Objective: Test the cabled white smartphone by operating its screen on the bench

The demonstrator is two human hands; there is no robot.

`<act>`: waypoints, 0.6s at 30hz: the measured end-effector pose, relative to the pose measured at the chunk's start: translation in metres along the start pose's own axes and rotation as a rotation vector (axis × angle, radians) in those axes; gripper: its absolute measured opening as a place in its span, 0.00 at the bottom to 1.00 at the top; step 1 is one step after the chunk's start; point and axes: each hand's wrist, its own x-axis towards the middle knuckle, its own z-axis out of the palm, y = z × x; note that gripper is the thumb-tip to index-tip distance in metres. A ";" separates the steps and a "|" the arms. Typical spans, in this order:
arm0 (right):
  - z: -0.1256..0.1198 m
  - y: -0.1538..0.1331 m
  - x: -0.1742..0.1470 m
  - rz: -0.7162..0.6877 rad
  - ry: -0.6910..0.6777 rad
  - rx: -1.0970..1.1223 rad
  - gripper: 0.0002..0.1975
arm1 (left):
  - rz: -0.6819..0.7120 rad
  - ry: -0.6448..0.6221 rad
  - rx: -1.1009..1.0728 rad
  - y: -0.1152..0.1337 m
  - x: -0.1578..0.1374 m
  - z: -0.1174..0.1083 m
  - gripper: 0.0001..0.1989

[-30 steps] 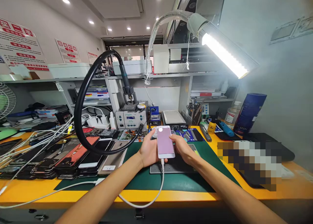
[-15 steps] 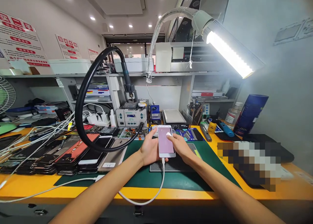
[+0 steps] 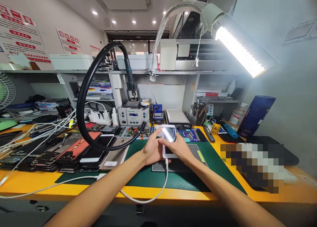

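Note:
A white smartphone (image 3: 168, 131) is held up over the green mat (image 3: 208, 177), its screen dark with a bright lamp reflection. My left hand (image 3: 151, 148) is closed round the phone's left side and back. My right hand (image 3: 182, 150) grips it from the right, the thumb laid across the screen towards the left edge; its other fingers are mostly hidden. A white charging cable (image 3: 166, 174) is plugged into the phone's bottom end and loops down past the bench edge. Beneath the hands lies a grey perforated pad (image 3: 158, 168).
Stacked phones (image 3: 71, 154) and tangled white cables (image 3: 53, 121) crowd the left. A hot air station (image 3: 134, 116) stands behind, its black hose (image 3: 80, 98) arching forward. A lit lamp (image 3: 240, 52) hangs above right. A yellow bottle (image 3: 216, 128) and blue cylinder (image 3: 256, 116) stand right.
The screen has gone from a pale pink display to dark with a reflection. My right thumb has moved left across the phone. The view has shifted slightly.

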 end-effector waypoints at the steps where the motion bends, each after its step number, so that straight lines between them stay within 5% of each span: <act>1: -0.002 -0.001 -0.001 -0.031 -0.042 0.037 0.27 | -0.003 0.009 -0.004 0.000 0.000 0.000 0.32; 5: -0.011 0.002 -0.001 -0.066 -0.127 0.186 0.21 | -0.014 0.022 -0.007 0.001 -0.001 -0.001 0.34; 11: -0.012 0.020 0.011 0.144 -0.157 0.480 0.20 | -0.010 0.002 -0.040 0.003 -0.002 0.000 0.38; 18: -0.009 0.027 0.016 0.122 -0.109 0.439 0.18 | -0.007 -0.029 -0.040 0.003 -0.003 0.000 0.40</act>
